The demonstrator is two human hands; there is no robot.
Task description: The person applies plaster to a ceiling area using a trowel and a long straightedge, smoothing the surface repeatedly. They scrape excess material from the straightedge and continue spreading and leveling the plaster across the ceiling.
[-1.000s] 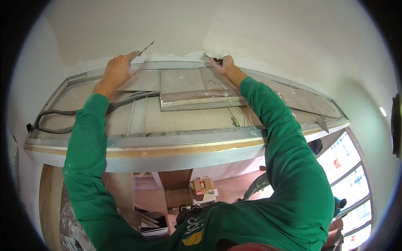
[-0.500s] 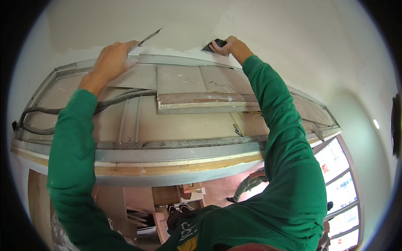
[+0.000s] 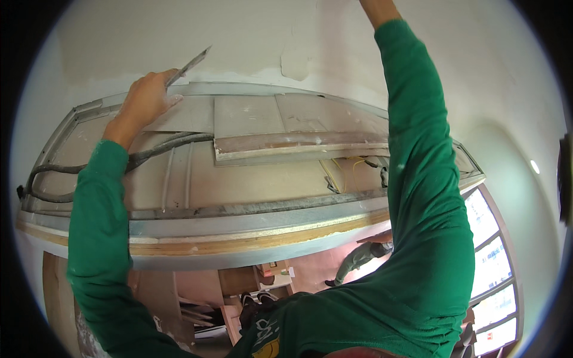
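My left hand [image 3: 145, 98], dusted with white, is closed around a putty knife [image 3: 190, 65] seen almost edge-on, its grey blade pointing up and right. It hovers above the rim of the recessed panel, close to the pale plastered surface [image 3: 239, 36]. My right arm [image 3: 418, 113] reaches far up; its hand lies beyond the top edge of the view, so what it holds is hidden. Between the arms, a fresh-looking patch of filler [image 3: 296, 62] with a distinct outline shows on the plaster.
Below my hands runs a metal-framed recess [image 3: 262, 209] with a dark cable [image 3: 173, 142], a board ledge [image 3: 298, 142] and yellow wires [image 3: 340, 173]. Far below are boxes [image 3: 273, 269] and another person's leg [image 3: 352, 262]. A bright window [image 3: 492, 262] stands at right.
My right hand, which held a black scraper against the plaster, has moved up out of view. The outlined filler patch now shows there. My left hand has shifted slightly left and down with the putty knife.
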